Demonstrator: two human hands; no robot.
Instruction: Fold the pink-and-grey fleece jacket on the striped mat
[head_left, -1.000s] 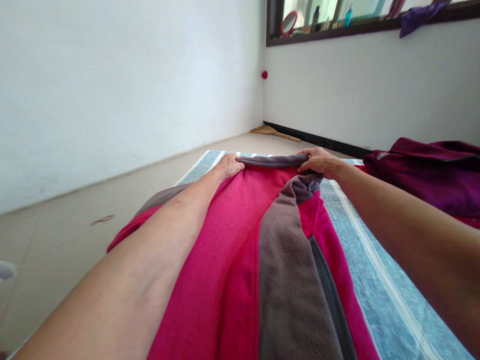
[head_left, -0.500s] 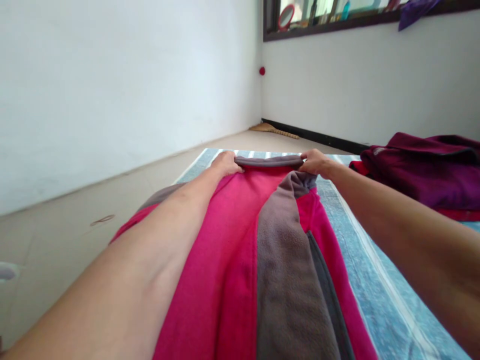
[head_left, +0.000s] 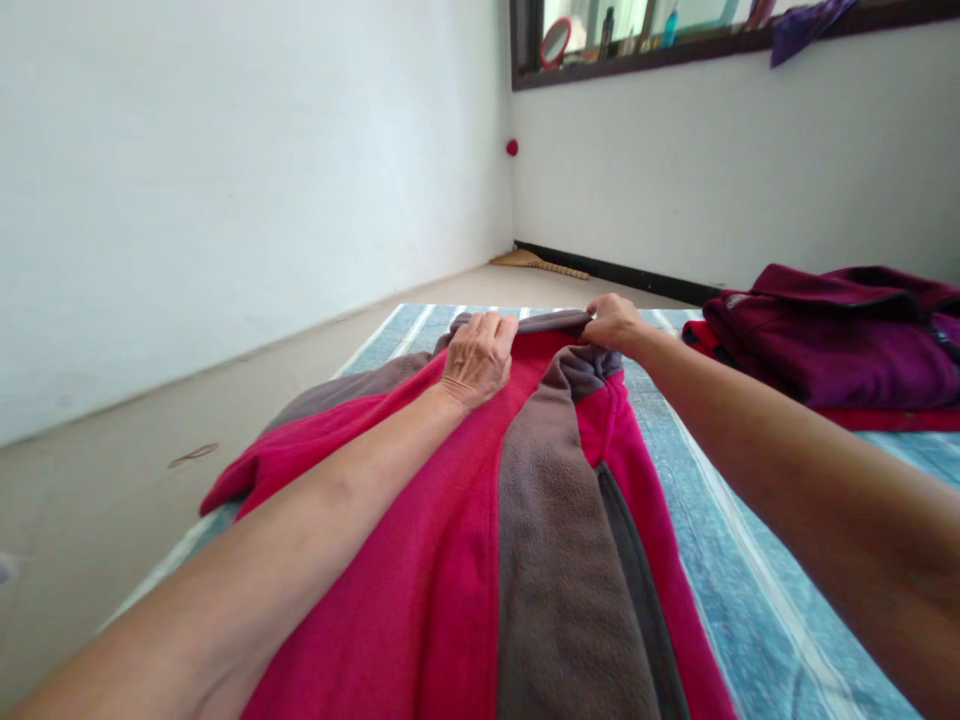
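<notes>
A pink and gray jacket (head_left: 375,610) was laid out on a blue striped sheet (head_left: 720,520), in the middle of the view. Its long axis was directed away from the person, towards the far edge of the sheet. The gray collar (head_left: 551,321) was placed at the far end, across this axis, while the near end was cut off by the bottom of the view. A broad gray strip (head_left: 570,540) was seen along the right part of the jacket, in nearly the same direction. A sleeve (head_left: 300,455) was spread to the left and pointed back towards the person, near the left edge of the sheet.

By the right hand (head_left: 611,322), the right end of the collar was pinched. The left hand (head_left: 480,355) was placed on the jacket, back upwards, with its fingers at the collar; whether the cloth was gripped by them could not be told. The two hands were held apart, and a part of the collar was seen between them.

To the right, a purple garment (head_left: 832,350) was piled over a red cloth (head_left: 885,418).
</notes>
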